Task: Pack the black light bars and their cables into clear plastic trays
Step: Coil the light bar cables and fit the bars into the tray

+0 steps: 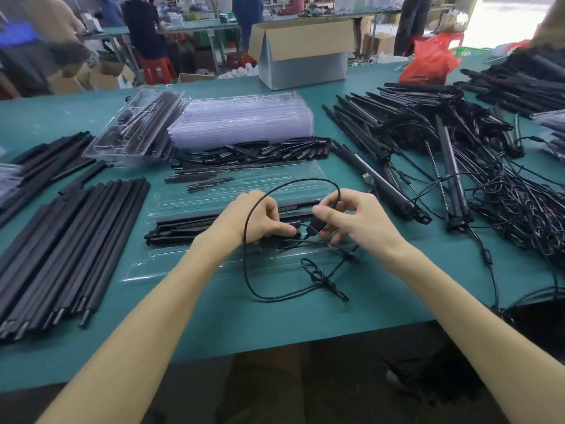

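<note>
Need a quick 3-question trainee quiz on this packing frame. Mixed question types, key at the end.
1. True or false: the left hand grips a light bar lying on the open clear tray.
2. The right hand pinches: A) a cable B) a screwdriver C) a roll of tape.
3. Fill in: the tangled pile of bars lies on the person's ____ side.
Key: 1 true; 2 A; 3 right.
</note>
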Tool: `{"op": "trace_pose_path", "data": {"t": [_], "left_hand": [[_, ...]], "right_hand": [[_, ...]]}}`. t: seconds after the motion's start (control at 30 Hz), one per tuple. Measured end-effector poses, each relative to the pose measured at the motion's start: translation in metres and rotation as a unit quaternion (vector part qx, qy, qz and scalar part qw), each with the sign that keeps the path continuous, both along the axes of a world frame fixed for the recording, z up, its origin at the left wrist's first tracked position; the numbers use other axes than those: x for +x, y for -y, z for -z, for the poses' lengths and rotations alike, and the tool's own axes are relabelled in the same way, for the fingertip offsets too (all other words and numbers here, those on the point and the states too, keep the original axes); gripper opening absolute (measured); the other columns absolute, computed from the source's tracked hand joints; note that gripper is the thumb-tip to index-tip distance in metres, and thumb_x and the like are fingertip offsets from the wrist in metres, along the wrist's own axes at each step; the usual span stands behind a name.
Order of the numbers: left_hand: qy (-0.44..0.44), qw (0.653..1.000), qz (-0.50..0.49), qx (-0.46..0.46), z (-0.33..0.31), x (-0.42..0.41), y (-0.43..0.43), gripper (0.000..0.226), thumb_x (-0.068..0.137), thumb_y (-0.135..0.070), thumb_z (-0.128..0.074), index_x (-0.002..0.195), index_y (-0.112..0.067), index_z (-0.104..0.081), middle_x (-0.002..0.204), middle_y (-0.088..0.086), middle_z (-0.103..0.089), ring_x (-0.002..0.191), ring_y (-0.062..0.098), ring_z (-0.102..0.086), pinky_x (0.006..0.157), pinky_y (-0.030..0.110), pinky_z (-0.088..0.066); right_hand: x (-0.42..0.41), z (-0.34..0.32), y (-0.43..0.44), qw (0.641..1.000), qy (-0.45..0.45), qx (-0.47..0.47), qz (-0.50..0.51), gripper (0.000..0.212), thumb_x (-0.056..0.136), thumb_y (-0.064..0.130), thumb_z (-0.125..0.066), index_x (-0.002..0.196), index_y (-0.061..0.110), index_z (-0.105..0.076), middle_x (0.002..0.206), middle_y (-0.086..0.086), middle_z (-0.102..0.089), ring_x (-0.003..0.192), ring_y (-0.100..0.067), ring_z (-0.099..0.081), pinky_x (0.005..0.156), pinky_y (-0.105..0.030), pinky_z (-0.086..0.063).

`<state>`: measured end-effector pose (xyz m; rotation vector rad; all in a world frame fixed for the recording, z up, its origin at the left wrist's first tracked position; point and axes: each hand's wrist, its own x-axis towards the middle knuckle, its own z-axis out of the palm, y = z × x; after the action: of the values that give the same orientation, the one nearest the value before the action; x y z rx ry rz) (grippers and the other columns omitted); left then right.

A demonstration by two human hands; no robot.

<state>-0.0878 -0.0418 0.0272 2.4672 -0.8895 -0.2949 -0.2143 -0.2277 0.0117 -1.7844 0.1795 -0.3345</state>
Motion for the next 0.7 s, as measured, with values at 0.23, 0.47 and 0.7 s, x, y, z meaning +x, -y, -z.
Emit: {"op": "trace_pose_path", "data": {"t": [0.23, 0.47, 0.7], "left_hand": [[0.074, 0.997, -0.013, 0.029, 0.006, -0.001, 0.004, 0.054, 0.073, -0.071, -0.072, 0.064, -0.020, -0.056, 0.060, -0.005, -0.063, 0.062, 0.018, -0.059, 0.061, 0.031, -0.045], [0.044, 0.999, -0.007, -0.004, 0.009, -0.001, -0.007, 0.053, 0.065, -0.078, -0.073, 0.066, -0.027, -0.059, 0.056, -0.015, -0.059, 0.061, 0.007, -0.056, 0.057, 0.028, -0.036], [0.056, 0.998, -0.030, 0.004, 0.012, -0.006, -0.002, 0.058, 0.069, -0.078, -0.070, 0.068, -0.022, -0.056, 0.063, -0.006, -0.064, 0.065, 0.014, -0.060, 0.057, 0.029, -0.037]], "right_hand": [[-0.002, 0.000, 0.000, 0.998, 0.022, 0.058, 0.024, 0.024, 0.090, 0.025, -0.074, 0.094, 0.003, -0.066, 0.082, -0.015, -0.072, 0.066, -0.025, -0.072, 0.053, -0.030, -0.055], [-0.009, 0.002, 0.008, 0.993, 0.018, 0.083, 0.088, 0.049, 0.084, 0.043, -0.078, 0.094, -0.001, -0.059, 0.067, -0.008, -0.066, 0.055, -0.020, -0.066, 0.046, -0.029, -0.052], [-0.016, -0.007, 0.008, 0.994, 0.021, 0.029, 0.106, 0.048, 0.077, 0.052, -0.081, 0.077, 0.014, -0.051, 0.062, -0.020, -0.050, 0.042, -0.019, -0.045, 0.037, -0.018, -0.032]]}}
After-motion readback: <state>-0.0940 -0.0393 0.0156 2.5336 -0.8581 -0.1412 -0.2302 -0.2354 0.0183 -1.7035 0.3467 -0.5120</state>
